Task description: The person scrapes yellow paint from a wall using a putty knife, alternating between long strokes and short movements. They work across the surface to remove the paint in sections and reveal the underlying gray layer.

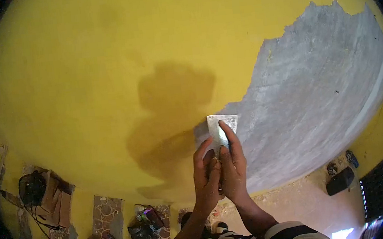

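Observation:
A metal scraper (215, 126) with a broad, shiny blade is held upright in front of the wall, its wide edge upward at the border between yellow paint and bare grey. My right hand (234, 173) grips it, the index finger stretched along the blade. Beside it, my left hand (202, 176) closes around the lower part, its fingertips close to the blade's left side. Both hands hide the handle. The yellow painted wall (82, 84) fills most of the view, and a grey bare patch (308, 85) with a ragged edge spreads to the right.
Paint flakes lie along the floor (292, 206) at the wall's foot. A black box-like object (340, 181) stands at lower right. At lower left are a cardboard box (58, 206) with a dark round object (32, 188) and a black bag (142, 234). My shadow falls on the wall.

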`<state>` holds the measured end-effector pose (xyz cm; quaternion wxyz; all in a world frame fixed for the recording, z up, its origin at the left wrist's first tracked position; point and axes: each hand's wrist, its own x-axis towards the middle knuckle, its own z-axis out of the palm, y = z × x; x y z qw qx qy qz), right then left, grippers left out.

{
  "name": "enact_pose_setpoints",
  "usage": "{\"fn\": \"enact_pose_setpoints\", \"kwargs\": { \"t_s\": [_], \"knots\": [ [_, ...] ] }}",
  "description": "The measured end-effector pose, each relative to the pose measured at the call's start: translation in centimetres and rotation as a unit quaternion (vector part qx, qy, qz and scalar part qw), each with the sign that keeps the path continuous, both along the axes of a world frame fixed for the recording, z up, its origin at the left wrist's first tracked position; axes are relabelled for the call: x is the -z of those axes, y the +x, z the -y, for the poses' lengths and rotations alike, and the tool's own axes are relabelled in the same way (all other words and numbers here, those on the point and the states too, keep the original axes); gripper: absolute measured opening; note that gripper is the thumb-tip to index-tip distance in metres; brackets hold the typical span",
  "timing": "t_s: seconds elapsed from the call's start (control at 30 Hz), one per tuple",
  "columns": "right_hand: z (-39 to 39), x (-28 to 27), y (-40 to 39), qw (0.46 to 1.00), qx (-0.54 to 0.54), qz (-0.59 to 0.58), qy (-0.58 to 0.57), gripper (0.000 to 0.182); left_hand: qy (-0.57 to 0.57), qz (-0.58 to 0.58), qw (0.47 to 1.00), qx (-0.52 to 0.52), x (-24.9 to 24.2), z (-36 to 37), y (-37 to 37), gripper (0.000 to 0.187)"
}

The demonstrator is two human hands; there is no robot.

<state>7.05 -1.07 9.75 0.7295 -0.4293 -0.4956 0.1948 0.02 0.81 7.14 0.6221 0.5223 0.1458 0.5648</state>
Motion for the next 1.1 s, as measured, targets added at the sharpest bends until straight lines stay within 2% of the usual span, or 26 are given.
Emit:
{"fn": "enact_pose_setpoints", "kwargs": {
  "t_s": [0.07, 0.17, 0.23, 0.3, 0.33, 0.43, 0.57, 0.63, 0.7, 0.77, 0.83, 0.9, 0.93, 1.03, 1.1],
  "knots": [
    [0.7, 0.7, -1.0, 0.999, -0.012, -0.009, -0.045, 0.045, 0.013, -0.025, 1.000, -0.014, 0.9, 0.5, -0.7, 0.050],
    [0.6, 1.6, -1.9, 0.997, -0.036, -0.025, -0.067, 0.046, -0.073, 0.005, 0.997, -0.028, 1.9, 1.0, -1.5, 0.061],
    [0.4, 1.7, -2.6, 0.996, -0.046, -0.032, -0.075, 0.046, -0.052, -0.031, 0.998, -0.010, 1.6, 0.0, -3.1, 0.057],
    [-0.2, 1.1, -3.4, 0.997, -0.028, -0.070, -0.032, 0.045, 0.110, -0.182, 0.972, -0.104, 0.2, -0.4, -3.7, 0.054],
    [-1.1, 1.9, -3.4, 0.999, -0.012, -0.039, 0.027, 0.045, 0.055, -0.112, 0.991, -0.055, -0.7, -0.1, -3.9, 0.053],
    [-0.2, 1.6, -4.9, 0.998, -0.004, -0.059, -0.006, 0.045, 0.056, -0.134, 0.986, -0.082, 0.0, 0.4, -4.6, 0.052],
    [-1.2, 2.0, -4.6, 0.998, -0.032, -0.042, 0.022, 0.045, 0.040, -0.159, 0.983, -0.082, 0.0, -0.4, -5.3, 0.054],
    [-0.8, 0.6, -5.3, 0.995, -0.058, -0.076, 0.002, 0.045, 0.054, -0.128, 0.989, -0.059, -1.7, -0.6, -5.8, 0.054],
    [-0.9, 1.8, -5.5, 0.996, -0.045, -0.074, 0.013, 0.045, 0.029, -0.123, 0.991, -0.038, -1.0, -0.9, -5.9, 0.056],
    [-1.0, 2.0, -5.6, 0.997, -0.034, -0.069, 0.031, 0.045, 0.084, -0.157, 0.982, -0.064, -0.1, -0.9, -5.9, 0.058],
    [-1.0, 2.0, -5.6, 0.990, -0.057, -0.126, 0.017, 0.045, 0.082, -0.144, 0.985, -0.047, -0.5, -1.0, -6.2, 0.059],
    [-1.1, 2.1, -5.4, 0.993, -0.052, -0.102, 0.022, 0.045, 0.073, -0.139, 0.987, -0.023, -0.5, -1.0, -6.3, 0.060],
    [-1.0, 2.3, -5.4, 0.996, -0.044, -0.075, 0.027, 0.045, 0.070, -0.141, 0.987, -0.029, -0.4, -0.9, -6.2, 0.060],
    [-0.3, 2.2, -6.0, 0.994, -0.039, -0.103, -0.017, 0.045, 0.084, -0.152, 0.983, -0.055, 1.1, -0.8, -6.2, 0.060],
    [-1.4, 2.0, -5.4, 0.992, -0.064, -0.108, 0.011, 0.045, 0.110, -0.163, 0.978, -0.072, 0.5, -1.3, -6.1, 0.060]
  ]
}}
